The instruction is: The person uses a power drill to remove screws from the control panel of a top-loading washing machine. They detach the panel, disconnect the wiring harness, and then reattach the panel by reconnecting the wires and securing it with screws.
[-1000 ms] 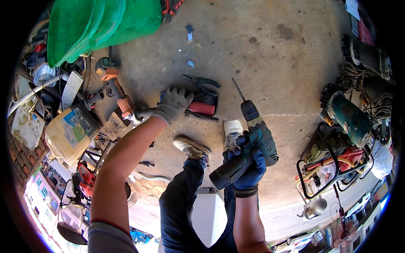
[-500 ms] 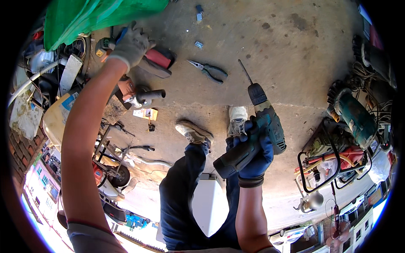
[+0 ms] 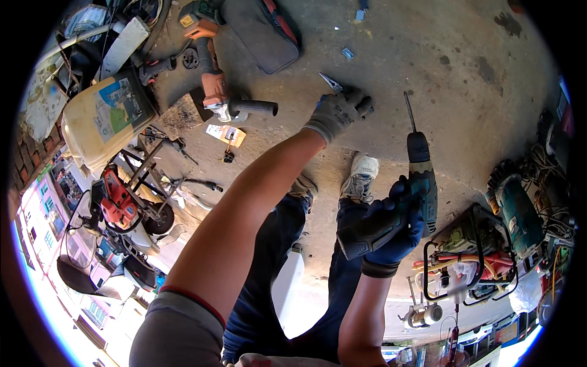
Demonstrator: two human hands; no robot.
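Note:
My right hand (image 3: pixel 400 226), in a dark blue glove, is wrapped around the handle of a teal and black cordless drill (image 3: pixel 422 192). A long thin bit points away from me from its chuck. My left hand (image 3: pixel 342 113), in a grey glove, is down at the long-nose pliers (image 3: pixel 331 82) on the concrete floor. Its fingers curl over the handles, hiding them, and only the pointed jaws stick out. Left of that hand lies an orange angle grinder (image 3: pixel 215 92) with a black side handle.
A dark tool pouch (image 3: pixel 263 37) lies at the far left, near a yellowish jerrycan (image 3: pixel 107 116). An orange-and-white packet (image 3: pixel 226 136) is by the grinder. To the right stand a black-framed machine (image 3: pixel 471 257) and a larger teal power tool (image 3: pixel 520 205) among cables.
My left hand has moved right and nearer, from the tool pouch to the pliers, and closed over their handles. The drill stays in my right hand. The green sheet has left the view.

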